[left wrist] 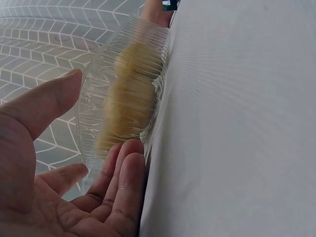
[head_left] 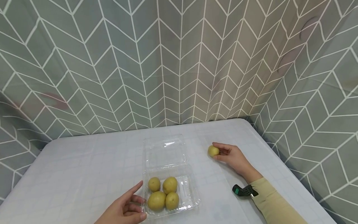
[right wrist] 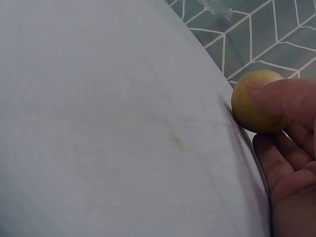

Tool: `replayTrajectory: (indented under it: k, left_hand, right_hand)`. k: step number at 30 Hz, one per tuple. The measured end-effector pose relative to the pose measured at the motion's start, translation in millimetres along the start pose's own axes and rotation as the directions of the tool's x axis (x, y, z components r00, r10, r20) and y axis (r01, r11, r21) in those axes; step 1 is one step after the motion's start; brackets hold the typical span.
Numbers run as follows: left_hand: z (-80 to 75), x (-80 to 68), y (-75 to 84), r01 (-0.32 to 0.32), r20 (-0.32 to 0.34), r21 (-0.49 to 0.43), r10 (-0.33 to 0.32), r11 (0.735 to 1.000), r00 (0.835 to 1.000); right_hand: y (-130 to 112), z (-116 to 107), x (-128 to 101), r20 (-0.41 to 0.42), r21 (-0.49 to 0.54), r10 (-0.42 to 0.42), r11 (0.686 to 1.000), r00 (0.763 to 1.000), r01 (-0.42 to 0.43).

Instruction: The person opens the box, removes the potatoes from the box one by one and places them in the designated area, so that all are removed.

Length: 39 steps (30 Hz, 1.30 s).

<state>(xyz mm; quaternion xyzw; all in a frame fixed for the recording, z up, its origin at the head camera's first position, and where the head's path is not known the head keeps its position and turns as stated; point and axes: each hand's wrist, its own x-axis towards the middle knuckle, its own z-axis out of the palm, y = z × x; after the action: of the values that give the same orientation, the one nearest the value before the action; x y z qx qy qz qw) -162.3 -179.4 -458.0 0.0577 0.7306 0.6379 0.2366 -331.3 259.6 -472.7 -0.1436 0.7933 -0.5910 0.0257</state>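
Four yellow fruits [head_left: 163, 193] are already sitting in the tray half of the clear clamshell box [head_left: 193, 199], which is lying open near the front edge of the surface [head_left: 84, 168], its lid [head_left: 165, 151] folded back flat toward the far edge. A fifth fruit [head_left: 213, 151] is lying outside the box, well apart from it toward the right edge of the surface. The right hand [head_left: 233, 157] is curling round this loose fruit, thumb and fingertips pinching it while it is resting on the surface; the right wrist view is showing the thumb [right wrist: 276, 96] pressing over it. The left hand [head_left: 126, 208] is lying relaxed, fingers straight and loose, touching the left wall of the box and gripping nothing. Judging from this, the filling looks mostly done: one fruit seems to be outstanding, and the lid is not yet closed.
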Motion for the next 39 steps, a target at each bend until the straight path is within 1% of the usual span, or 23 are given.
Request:
replayTrajectory:
  k: [2,9,13,20,26,31,39]
  left_hand:
    - [-0.6,-0.3,-0.8,-0.003,0.0,0.0,0.003,1.0,1.0]
    - [-1.9,-5.3,-5.3,-0.013,-0.015,0.0,0.013,1.0,1.0]
    - [-0.3,-4.6,-4.7,-0.012,-0.013,-0.009,0.012,1.0,1.0]
    - [1.7,-4.0,-2.6,-0.016,-0.01,-0.007,0.015,1.0,1.0]
    - [3.5,-3.0,-1.9,-0.024,-0.014,0.006,0.024,1.0,1.0]
    - [3.5,-2.7,-2.8,-0.023,-0.016,0.013,0.023,1.0,1.0]
    - [3.9,-0.9,-2.2,-0.027,-0.008,0.009,0.027,1.0,1.0]
  right_hand:
    - [-0.4,0.9,-0.4,-0.008,0.008,0.004,1.0,1.0,-0.004]
    - [-2.6,6.5,0.5,0.04,0.027,-0.002,1.0,0.999,0.001]
    - [-3.0,5.3,-1.2,0.013,0.027,0.024,0.999,1.0,-0.024]
    - [-2.5,2.3,-3.2,0.039,0.049,0.004,0.999,0.999,-0.006]
    - [-0.8,0.0,-3.8,0.047,0.068,0.007,0.998,0.999,-0.01]
    - [-3.9,-1.1,-2.8,0.058,0.078,0.011,0.997,0.998,-0.015]
    - [-3.4,-1.9,-2.2,0.043,0.066,0.027,0.997,0.999,-0.03]
